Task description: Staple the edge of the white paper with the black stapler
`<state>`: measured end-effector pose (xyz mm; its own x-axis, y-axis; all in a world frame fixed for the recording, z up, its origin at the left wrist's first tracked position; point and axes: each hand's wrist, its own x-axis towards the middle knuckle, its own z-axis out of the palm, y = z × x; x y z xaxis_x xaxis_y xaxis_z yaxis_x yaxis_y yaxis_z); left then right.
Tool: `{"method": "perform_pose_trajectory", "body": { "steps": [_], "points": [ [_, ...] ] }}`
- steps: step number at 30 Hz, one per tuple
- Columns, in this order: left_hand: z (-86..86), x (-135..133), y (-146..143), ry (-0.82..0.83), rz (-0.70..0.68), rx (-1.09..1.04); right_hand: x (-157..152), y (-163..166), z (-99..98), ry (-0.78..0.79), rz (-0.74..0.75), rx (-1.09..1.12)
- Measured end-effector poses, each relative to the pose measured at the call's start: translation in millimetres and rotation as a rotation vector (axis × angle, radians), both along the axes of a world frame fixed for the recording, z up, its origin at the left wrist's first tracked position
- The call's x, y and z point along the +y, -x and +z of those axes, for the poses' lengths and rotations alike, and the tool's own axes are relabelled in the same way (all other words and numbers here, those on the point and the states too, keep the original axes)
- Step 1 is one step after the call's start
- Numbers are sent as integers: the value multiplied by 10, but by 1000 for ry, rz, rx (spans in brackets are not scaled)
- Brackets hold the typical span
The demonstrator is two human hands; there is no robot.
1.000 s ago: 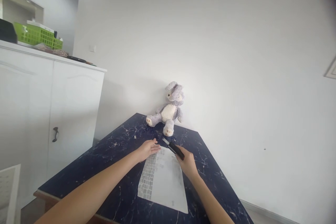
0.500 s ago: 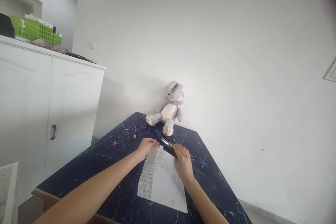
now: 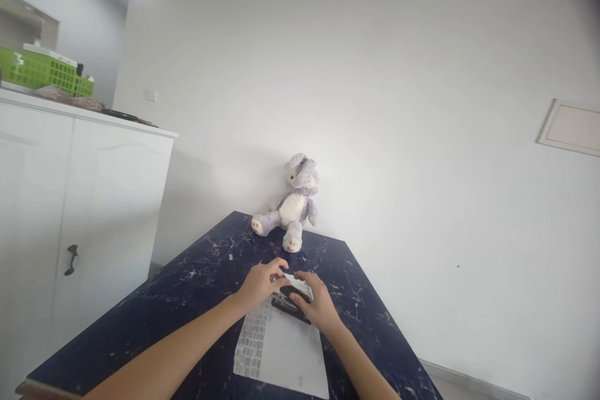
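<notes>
A white printed sheet of paper [image 3: 281,350] lies on the dark blue marbled table [image 3: 197,287]. My right hand [image 3: 316,303] is closed over a black stapler [image 3: 291,307] set on the paper's far edge. My left hand [image 3: 262,282] pinches the paper's far corner, lifted slightly, right beside the stapler. Both forearms reach in from the bottom of the head view.
A grey plush rabbit [image 3: 290,206] sits against the wall at the table's far end. A small pale scrap [image 3: 230,257] lies on the tabletop left of my hands. A white cabinet [image 3: 70,200] stands at left with a green basket [image 3: 42,72] on top.
My right hand drew the stapler back onto the paper's far edge and pressed down over it. My left hand went from lying flat to pinching the paper corner. The camera turned slightly right.
</notes>
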<state>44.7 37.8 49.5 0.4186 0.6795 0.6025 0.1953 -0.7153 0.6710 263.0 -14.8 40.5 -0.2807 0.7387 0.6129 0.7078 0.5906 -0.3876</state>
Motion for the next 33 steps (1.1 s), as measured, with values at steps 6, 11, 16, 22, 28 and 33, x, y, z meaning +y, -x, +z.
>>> {"method": "perform_pose_trajectory", "body": {
  "steps": [6,11,16,22,28,33],
  "points": [
    [-5,-199,-150,6,-114,19,-72,66,4,-343,124,-201],
    [111,7,108,-97,45,44,86,-140,-6,-324,-72,-120],
    [-10,632,737,-44,708,292,388,-1033,-146,-9,-495,82],
    [-389,970,944,178,695,721,498,-1900,-526,227,-769,75],
    [-312,854,804,142,668,686,566,-1965,-632,169,-821,36],
    [-312,863,773,122,609,558,475,-1554,-335,-40,-702,94]
  ]
}}
